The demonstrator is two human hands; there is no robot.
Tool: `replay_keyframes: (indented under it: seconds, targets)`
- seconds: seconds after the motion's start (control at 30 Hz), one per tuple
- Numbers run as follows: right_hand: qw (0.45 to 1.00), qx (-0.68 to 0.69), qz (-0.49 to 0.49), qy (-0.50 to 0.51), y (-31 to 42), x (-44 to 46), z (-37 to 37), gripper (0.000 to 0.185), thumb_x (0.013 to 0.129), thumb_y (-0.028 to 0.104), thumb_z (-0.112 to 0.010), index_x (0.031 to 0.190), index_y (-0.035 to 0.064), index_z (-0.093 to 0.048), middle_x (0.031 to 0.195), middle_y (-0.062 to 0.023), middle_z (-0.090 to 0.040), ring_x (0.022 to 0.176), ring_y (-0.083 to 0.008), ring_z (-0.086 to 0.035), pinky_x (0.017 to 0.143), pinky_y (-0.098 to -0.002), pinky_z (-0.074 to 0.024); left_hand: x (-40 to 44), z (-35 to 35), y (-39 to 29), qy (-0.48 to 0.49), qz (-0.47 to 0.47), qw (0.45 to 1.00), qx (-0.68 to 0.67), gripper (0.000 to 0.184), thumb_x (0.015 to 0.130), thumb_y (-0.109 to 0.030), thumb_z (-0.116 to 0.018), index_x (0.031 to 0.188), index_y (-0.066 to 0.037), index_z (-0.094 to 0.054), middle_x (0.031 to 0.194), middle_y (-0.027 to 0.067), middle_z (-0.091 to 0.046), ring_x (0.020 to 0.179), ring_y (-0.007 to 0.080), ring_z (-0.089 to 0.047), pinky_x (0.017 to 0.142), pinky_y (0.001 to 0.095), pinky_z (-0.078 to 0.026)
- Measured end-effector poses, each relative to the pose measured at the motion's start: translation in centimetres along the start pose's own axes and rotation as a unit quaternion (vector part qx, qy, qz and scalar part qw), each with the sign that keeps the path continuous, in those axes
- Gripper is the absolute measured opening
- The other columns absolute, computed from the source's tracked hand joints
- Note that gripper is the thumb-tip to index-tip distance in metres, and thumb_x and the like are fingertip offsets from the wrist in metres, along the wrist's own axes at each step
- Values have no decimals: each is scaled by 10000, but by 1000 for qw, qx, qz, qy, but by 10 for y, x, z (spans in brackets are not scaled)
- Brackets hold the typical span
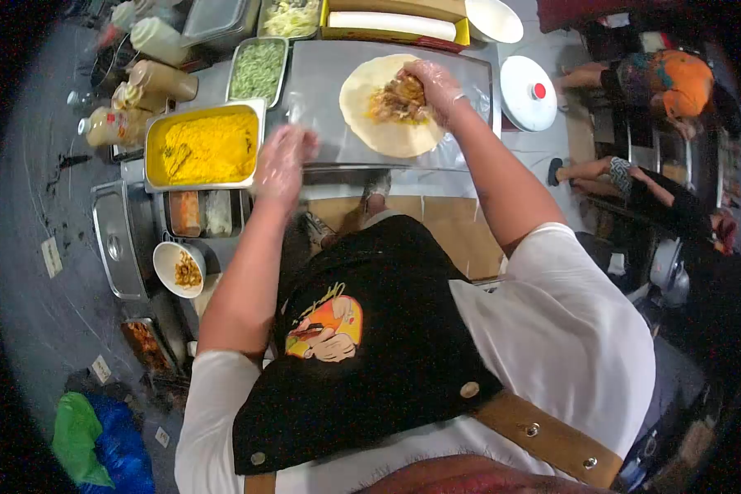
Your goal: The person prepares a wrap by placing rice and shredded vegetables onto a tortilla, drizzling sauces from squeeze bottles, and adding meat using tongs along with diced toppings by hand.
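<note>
A round flatbread [358,103] lies on the steel worktop [317,78], with yellow stuff and brown meat filling [399,103] on its middle. My right hand [436,89], in a clear glove, is over the flatbread's right part, its fingers curled round some of the filling. Also gloved, my left hand [284,165] is raised beside the right edge of a steel tray of yellow filling [210,148]; its fingers are smeared by motion. Behind that tray stands a tray of chopped green vegetable [258,72].
A yellow box with a white roll [393,25] and a white bowl [494,20] stand at the back. A white lid [528,93] is at the right, squeeze bottles [163,80] at the left. Below the yellow tray sits a bowl [166,267]. Other people [683,82] are far right.
</note>
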State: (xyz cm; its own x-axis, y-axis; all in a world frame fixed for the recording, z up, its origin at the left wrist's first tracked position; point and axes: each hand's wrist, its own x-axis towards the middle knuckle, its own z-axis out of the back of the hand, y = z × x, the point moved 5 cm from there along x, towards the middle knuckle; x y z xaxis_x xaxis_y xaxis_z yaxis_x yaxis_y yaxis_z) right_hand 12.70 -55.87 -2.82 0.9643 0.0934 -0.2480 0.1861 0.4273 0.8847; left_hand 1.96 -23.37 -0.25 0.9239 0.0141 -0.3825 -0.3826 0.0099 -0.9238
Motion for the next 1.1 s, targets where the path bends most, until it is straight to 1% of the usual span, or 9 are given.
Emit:
replay_keyframes:
  seconds: [0.03,0.07,0.13,0.27,0.4,0.6,0.73,0.83,1.1]
  targets:
    - [955,-233,183,-15,-10,16,13,382,1005,417,-577,1078,91,-762,1000,-186,-756,939,-363,-735,845,-449,-595,41,-19,13,34,-15,997,70,400,1067,-421,-587,1131,-44,-704,1026,89,-737,965,185,-693,926,361,-530]
    - [970,-199,135,-22,-15,18,18,368,1001,385,-593,1068,62,-757,1014,-195,-748,952,-359,-732,863,-442,-592,56,-49,-11,10,-2,991,131,370,1036,-386,-605,1139,-57,-741,1063,88,-754,1025,200,-703,968,377,-527]
    - [990,-132,39,-35,-1,16,15,342,993,321,-627,1047,5,-745,1043,-214,-732,978,-350,-727,899,-429,-585,108,-88,-7,17,-112,964,238,370,1027,-345,-588,1178,-53,-758,1144,108,-763,1098,206,-702,1017,395,-518]
    - [928,-217,303,-5,1,11,-17,207,900,262,-720,989,83,-774,949,-182,-737,935,-396,-709,863,-499,-576,157,-138,31,103,-137,962,214,344,1021,-219,-572,1266,-38,-732,1239,141,-749,1166,251,-695,1068,397,-508]
    - [904,-224,365,18,-15,6,-20,228,855,215,-731,1038,81,-748,1053,-147,-742,978,-388,-702,882,-507,-578,169,-150,63,125,-112,968,188,324,1006,-114,-566,1284,-53,-720,1281,161,-735,1213,300,-687,1084,391,-511]
    - [924,-149,351,17,-25,-3,6,289,916,179,-705,1184,74,-730,1281,-173,-704,1198,-386,-668,1033,-470,-552,143,-160,32,164,-203,911,321,443,937,-143,-654,1374,-75,-664,1377,178,-682,1287,360,-643,1136,426,-490]
    - [956,-63,286,20,-47,-4,16,339,938,34,-684,1277,51,-675,1371,-173,-674,1288,-368,-641,1123,-446,-509,142,-167,16,210,-240,887,335,546,900,-212,-746,1417,-77,-635,1403,180,-662,1330,359,-615,1170,436,-462]
    - [966,-38,255,-4,-51,-4,18,362,913,39,-696,1273,58,-672,1339,-167,-676,1238,-372,-651,1096,-432,-526,146,-175,19,224,-248,876,348,607,884,-275,-808,1425,-69,-625,1407,192,-658,1321,356,-622,1167,436,-468]
    - [970,-11,241,6,-42,-2,7,332,1061,191,-530,1328,42,-659,1417,-207,-642,1349,-401,-582,1184,-468,-432,149,-180,13,287,-153,892,315,711,809,-349,-912,1401,-74,-632,1369,194,-674,1288,350,-645,1134,432,-496]
